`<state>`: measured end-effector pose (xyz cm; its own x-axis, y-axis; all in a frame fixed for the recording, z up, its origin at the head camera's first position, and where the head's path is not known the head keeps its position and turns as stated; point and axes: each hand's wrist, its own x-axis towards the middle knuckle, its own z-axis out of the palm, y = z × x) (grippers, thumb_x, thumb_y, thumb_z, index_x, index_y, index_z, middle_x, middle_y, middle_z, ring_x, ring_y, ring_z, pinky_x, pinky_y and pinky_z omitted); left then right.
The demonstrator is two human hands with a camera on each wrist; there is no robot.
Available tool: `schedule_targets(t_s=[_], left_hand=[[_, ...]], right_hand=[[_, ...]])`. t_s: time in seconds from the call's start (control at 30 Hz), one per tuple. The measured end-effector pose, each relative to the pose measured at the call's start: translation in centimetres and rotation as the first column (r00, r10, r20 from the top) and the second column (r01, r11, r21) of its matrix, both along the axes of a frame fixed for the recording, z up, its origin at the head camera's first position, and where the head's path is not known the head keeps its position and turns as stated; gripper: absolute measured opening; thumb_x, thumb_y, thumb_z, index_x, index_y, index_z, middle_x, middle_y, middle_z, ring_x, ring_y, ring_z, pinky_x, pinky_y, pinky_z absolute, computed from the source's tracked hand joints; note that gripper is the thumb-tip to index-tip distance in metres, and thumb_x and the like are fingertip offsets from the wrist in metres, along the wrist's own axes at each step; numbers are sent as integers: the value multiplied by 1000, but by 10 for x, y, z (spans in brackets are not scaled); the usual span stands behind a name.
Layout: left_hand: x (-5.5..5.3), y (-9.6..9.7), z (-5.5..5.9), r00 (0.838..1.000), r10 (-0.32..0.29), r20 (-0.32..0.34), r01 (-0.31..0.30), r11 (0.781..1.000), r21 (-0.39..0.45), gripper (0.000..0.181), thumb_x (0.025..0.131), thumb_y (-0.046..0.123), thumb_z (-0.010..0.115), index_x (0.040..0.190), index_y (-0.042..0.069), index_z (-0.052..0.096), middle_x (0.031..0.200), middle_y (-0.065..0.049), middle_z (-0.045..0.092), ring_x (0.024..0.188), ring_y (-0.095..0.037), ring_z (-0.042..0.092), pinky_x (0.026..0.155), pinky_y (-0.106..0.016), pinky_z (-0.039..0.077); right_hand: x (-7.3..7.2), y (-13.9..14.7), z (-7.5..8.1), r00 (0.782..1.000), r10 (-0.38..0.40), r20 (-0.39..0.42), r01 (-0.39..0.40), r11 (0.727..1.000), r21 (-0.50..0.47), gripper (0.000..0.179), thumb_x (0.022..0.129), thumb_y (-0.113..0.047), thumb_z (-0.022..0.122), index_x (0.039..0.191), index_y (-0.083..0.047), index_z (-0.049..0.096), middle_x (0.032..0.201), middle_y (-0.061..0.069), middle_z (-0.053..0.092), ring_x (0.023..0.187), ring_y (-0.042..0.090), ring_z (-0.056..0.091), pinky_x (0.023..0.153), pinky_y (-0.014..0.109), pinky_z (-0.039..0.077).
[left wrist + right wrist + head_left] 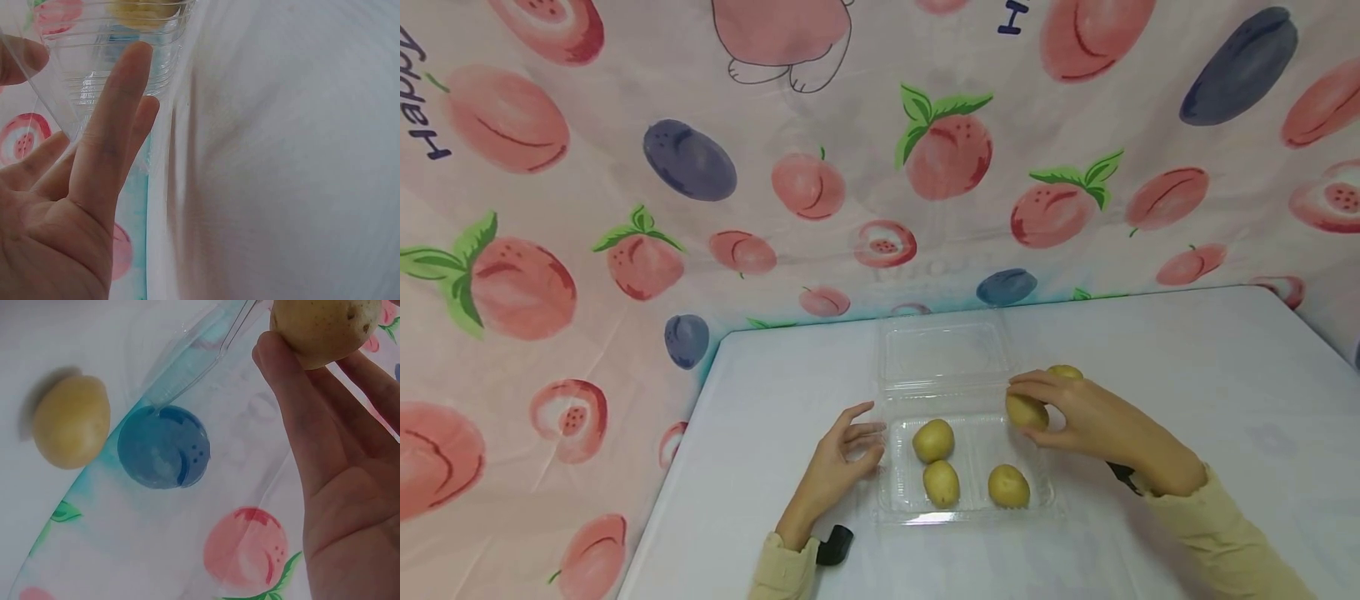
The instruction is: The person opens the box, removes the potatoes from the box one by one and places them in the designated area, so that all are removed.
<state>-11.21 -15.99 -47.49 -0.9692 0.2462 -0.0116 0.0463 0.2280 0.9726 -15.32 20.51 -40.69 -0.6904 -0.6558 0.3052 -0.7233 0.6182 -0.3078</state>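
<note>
A clear plastic clamshell box (970, 425) lies with its lid (943, 354) folded back. Inside the tray are three yellow potatoes: two on the left, the upper potato (933, 441) and the lower potato (942, 484), and one front-right potato (1009, 487). My right hand (1078, 412) pinches another potato (325, 328) between thumb and fingers, above the tray's back right corner. Partly hidden behind that hand, one more potato (72, 422) rests on the table. My left hand (842, 454) is at the tray's left side, fingers loosely extended beside the clear wall (81, 62).
The table (790, 375) has a white cover. Behind it and on the left hangs a fruit-printed cloth (850, 167). A black wrist device (835, 546) sits at my left cuff.
</note>
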Motion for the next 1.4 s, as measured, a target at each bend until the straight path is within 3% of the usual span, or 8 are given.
schedule_targets(t_s=[0.33, 1.0, 1.23, 1.4], left_hand=[[1, -1, 0, 1000, 0, 1, 0, 1000, -10, 64, 93, 11, 69, 149, 15, 40, 134, -19, 60, 122, -36, 59, 75, -30, 61], [0, 0, 0, 1000, 1, -3, -1, 1000, -9, 65, 93, 8, 69, 150, 15, 39, 133, -19, 61, 121, -36, 60, 76, -30, 61], [0, 0, 1, 1000, 0, -2, 0, 1000, -4, 65, 93, 8, 68, 150, 14, 38, 133, -20, 61, 121, -37, 60, 75, -30, 62], [0, 0, 1, 1000, -6, -2, 6, 1000, 2, 65, 93, 8, 69, 150, 14, 38, 133, -20, 60, 122, -37, 60, 74, -30, 62]], right_hand=[[1, 10, 2, 999, -32, -6, 32, 999, -13, 50, 76, -14, 84, 122, -5, 67, 123, 8, 66, 110, 25, 64, 86, 43, 58], [-4, 33, -4, 996, -76, -55, 76, 997, -2, 50, 74, -14, 85, 120, -6, 68, 122, 5, 67, 99, 20, 67, 80, 41, 59], [-6, 43, -8, 991, -91, -102, 91, 996, -9, 53, 71, -15, 87, 119, -8, 67, 117, 0, 68, 92, 10, 64, 76, 35, 59], [-6, 50, -7, 991, -107, -86, 106, 994, -9, 54, 71, -14, 87, 121, -8, 67, 118, 2, 68, 94, 12, 65, 77, 37, 59]])
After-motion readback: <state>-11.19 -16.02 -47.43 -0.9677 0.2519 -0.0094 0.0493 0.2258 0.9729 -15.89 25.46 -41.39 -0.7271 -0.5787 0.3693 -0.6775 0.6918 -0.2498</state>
